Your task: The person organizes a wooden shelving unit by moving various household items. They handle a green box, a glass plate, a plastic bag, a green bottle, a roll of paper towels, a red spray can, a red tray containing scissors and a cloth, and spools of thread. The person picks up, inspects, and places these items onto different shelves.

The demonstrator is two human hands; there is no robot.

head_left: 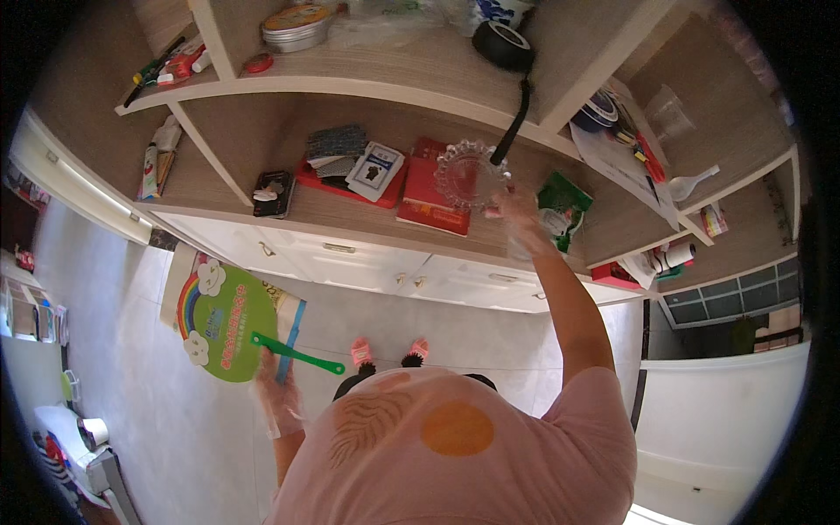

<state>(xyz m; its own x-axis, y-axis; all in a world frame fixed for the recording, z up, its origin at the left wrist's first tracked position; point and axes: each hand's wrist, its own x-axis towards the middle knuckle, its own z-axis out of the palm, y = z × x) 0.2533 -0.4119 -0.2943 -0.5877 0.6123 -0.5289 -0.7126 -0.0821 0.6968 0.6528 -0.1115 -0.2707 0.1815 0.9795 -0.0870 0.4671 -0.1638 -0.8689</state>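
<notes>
My right hand (518,214), in a clear plastic glove, reaches to the middle shelf. Its fingers close on the near-right rim of a scalloped clear glass dish (448,182), beside red booklets (430,215). I cannot tell whether the dish is lifted off the shelf. Low on the left, my left hand (278,395), also gloved, grips a green hand fan (229,337) printed with a rainbow and clouds. A green handle (306,354) sticks out to the right of it. Behind the fan shows a beige sheet (287,308) with a blue strip, seemingly held too.
On the shelf lie a red tray (389,194) with playing cards (376,171), a small black box (274,192) and a green packet (563,206). A black strap (518,118) hangs from a round black object (503,45) above the dish. White drawers (350,267) run below.
</notes>
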